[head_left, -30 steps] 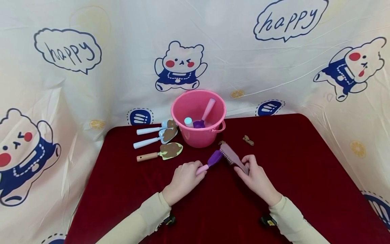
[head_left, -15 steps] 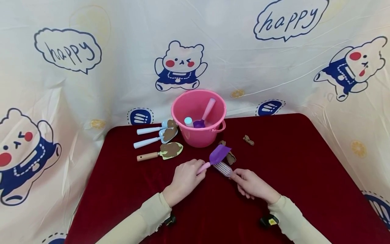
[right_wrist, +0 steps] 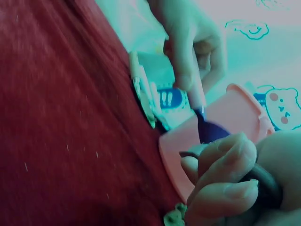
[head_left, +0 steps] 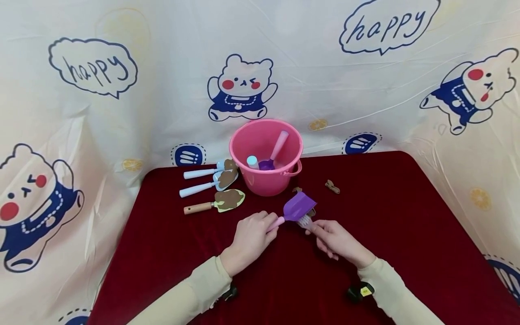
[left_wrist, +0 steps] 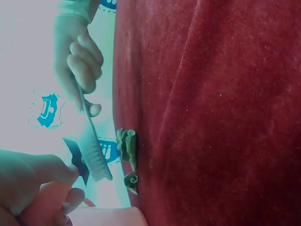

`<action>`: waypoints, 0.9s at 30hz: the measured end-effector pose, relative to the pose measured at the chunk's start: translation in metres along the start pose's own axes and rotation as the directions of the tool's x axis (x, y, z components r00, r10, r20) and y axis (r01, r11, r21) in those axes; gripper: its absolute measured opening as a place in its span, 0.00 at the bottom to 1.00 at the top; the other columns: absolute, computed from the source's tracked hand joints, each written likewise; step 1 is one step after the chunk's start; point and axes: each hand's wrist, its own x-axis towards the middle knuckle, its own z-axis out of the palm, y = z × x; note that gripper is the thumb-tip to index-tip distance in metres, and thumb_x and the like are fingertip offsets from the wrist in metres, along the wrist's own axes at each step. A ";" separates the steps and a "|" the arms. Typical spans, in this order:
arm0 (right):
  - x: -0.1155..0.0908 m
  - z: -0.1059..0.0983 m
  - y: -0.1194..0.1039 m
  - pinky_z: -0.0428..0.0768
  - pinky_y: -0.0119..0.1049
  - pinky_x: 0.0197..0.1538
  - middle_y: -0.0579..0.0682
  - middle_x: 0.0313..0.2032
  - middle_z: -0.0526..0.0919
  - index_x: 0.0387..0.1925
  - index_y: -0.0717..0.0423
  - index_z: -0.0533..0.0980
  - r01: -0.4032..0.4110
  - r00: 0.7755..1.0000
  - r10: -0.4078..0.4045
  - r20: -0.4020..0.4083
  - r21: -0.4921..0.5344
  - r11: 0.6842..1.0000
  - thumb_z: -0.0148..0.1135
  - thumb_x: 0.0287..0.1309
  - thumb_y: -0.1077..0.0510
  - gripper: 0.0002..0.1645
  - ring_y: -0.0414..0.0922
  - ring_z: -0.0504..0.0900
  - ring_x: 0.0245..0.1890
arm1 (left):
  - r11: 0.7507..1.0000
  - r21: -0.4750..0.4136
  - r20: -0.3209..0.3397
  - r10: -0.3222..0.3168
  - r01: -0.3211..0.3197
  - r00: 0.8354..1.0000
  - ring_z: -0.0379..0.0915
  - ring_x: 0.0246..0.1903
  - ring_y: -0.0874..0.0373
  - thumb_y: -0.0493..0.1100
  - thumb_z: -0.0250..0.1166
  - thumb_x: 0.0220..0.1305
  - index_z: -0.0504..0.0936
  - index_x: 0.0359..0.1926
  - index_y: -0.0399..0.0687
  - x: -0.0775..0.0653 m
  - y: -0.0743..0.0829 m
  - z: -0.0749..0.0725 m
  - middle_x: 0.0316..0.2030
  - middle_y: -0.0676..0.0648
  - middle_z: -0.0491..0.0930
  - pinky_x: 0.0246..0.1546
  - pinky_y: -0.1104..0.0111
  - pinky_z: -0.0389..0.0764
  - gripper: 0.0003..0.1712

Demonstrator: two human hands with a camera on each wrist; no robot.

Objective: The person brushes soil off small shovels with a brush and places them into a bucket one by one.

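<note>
My left hand (head_left: pixel 252 237) grips the pink handle of a toy shovel, whose purple blade (head_left: pixel 298 205) points away to the right. From the other side, my right hand (head_left: pixel 339 241) pinches the end of a pink brush (head_left: pixel 304 222). The brush's pale bristles show, and its far end is hidden below the blade. In the left wrist view, the brush (left_wrist: pixel 94 153) is above the table, its bristled side toward the shovel. Brown clay-like pieces (head_left: pixel 298 189) lie on the cloth just beyond the blade, partly covered by it.
A pink bucket (head_left: pixel 266 185) stands behind, holding another purple shovel (head_left: pixel 279 145) and a light-blue-ended handle (head_left: pixel 252 161). To its left lie two blue-handled trowels (head_left: pixel 196 189) and a wooden-handled one (head_left: pixel 197 208), brown stuff on their blades. One small brown piece (head_left: pixel 332 186) lies right of the bucket.
My right hand has turned the brush so its bristles show and brought it under the shovel. The shovel blade has swung right and turned its broad face to the head camera.
</note>
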 end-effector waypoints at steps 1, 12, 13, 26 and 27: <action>-0.001 0.000 -0.001 0.69 0.32 0.12 0.47 0.15 0.72 0.50 0.70 0.76 0.008 1.000 -0.008 0.013 0.003 1.000 0.46 0.83 0.50 0.24 0.37 0.68 0.09 | 1.000 0.003 -0.004 0.001 -0.001 1.000 0.77 0.25 0.55 0.42 0.75 0.64 0.78 0.32 0.53 0.000 0.000 0.001 0.25 0.53 0.75 0.20 0.61 0.77 0.11; -0.008 -0.021 0.002 0.70 0.34 0.12 0.49 0.16 0.70 0.54 0.72 0.73 0.035 0.987 -0.027 -0.155 0.049 0.998 0.46 0.83 0.47 0.27 0.40 0.68 0.10 | 0.986 -0.160 0.036 -0.033 0.038 0.999 0.78 0.29 0.58 0.39 0.73 0.63 0.86 0.46 0.47 0.004 0.000 -0.025 0.33 0.50 0.80 0.30 0.63 0.83 0.10; -0.009 -0.021 0.002 0.70 0.35 0.13 0.50 0.16 0.71 0.54 0.71 0.73 0.035 0.988 -0.027 -0.154 0.051 0.998 0.46 0.83 0.47 0.28 0.40 0.68 0.10 | 0.984 -0.175 0.041 -0.030 0.036 0.999 0.78 0.31 0.59 0.38 0.73 0.63 0.87 0.48 0.46 0.006 0.000 -0.032 0.35 0.50 0.81 0.32 0.64 0.83 0.12; -0.014 -0.019 0.011 0.72 0.36 0.15 0.50 0.18 0.72 0.57 0.67 0.73 0.021 0.988 -0.013 -0.156 0.051 0.998 0.44 0.83 0.44 0.28 0.41 0.70 0.12 | 0.985 -0.173 -0.088 -0.018 0.003 0.996 0.76 0.35 0.55 0.36 0.71 0.67 0.78 0.51 0.41 0.064 -0.011 -0.132 0.42 0.42 0.81 0.36 0.64 0.85 0.15; -0.014 -0.018 0.011 0.72 0.35 0.15 0.50 0.18 0.72 0.58 0.67 0.73 0.021 0.988 -0.012 -0.154 0.055 0.998 0.44 0.83 0.44 0.29 0.41 0.70 0.12 | 0.985 -0.173 -0.082 -0.033 0.019 0.996 0.76 0.34 0.55 0.36 0.72 0.67 0.78 0.48 0.41 0.069 -0.013 -0.134 0.40 0.43 0.81 0.36 0.64 0.85 0.13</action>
